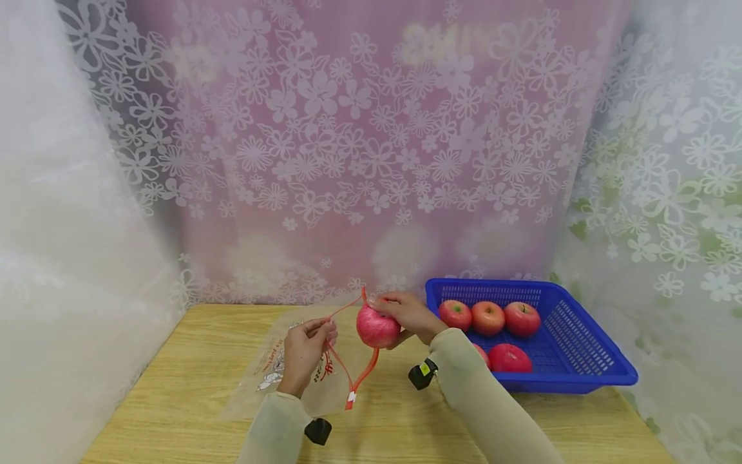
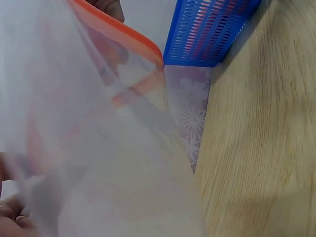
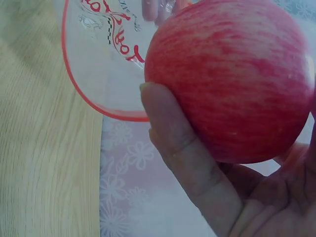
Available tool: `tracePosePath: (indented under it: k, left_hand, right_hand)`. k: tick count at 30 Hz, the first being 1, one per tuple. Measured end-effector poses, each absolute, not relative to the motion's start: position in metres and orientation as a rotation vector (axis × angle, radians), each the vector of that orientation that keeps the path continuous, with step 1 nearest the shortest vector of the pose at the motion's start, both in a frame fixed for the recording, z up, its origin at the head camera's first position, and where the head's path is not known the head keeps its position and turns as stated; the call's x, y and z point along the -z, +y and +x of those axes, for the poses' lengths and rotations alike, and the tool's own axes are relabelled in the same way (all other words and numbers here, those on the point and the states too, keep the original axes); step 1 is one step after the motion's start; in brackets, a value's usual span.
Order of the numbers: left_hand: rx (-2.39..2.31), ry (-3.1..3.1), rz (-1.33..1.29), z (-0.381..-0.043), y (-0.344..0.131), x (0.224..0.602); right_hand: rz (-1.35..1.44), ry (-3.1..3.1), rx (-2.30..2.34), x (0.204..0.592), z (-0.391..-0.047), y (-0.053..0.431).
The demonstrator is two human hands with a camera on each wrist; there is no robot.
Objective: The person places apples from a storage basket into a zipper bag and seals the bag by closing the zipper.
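Apple point(image 1: 377, 327) held at the mouth of a limp bag point(image 1: 253, 381)

Nearest, the bag's orange edge point(image 1: 368, 368) narrows to a white fastener point(image 1: 351, 397); the apple could snag at this corner if the mouth sags. The left hand point(image 1: 308, 351) pinches the mouth's left side between thumb and fingers. The right side has no visible grip, so the thin plastic could fold inward or slip free if pushed. The right hand point(image 1: 408, 316) grips the apple, thumb and fingers around it, over the mouth's right part; whether any of it is past the edge cannot be told. Its smooth skin could slide from the fingers, and those fingers may catch the rim too.

Around this, black wrist cameras point(image 1: 423, 374) jut from both sleeves point(image 1: 487, 399) and could brush the plastic. The right sleeve crosses the near-left corner of a blue basket point(image 1: 597, 380), partly hiding one apple beside another. Three more apples point(image 1: 488, 318) line its far side. Beyond the wooden table point(image 1: 174, 361) hangs a flowered curtain point(image 1: 371, 161).
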State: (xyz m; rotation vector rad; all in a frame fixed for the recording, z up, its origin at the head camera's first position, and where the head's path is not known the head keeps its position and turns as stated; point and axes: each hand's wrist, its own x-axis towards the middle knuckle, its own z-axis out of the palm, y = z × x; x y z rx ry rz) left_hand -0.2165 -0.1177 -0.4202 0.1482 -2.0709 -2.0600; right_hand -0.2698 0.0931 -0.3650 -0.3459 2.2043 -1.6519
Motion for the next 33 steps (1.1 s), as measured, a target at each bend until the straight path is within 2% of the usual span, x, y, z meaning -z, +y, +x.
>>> tracePosePath:
  k: [14,33]
  left_hand:
    - [2.126,-2.027,0.083,-0.219,-0.119,0.411]
    - [2.128,-1.926,0.158,-0.216,-0.11,0.409]
  right_hand:
    - [-0.361,2.385,1.555,0.365,-0.272,0.075]
    - [-0.409,2.393,1.565,0.368,-0.263,0.076]
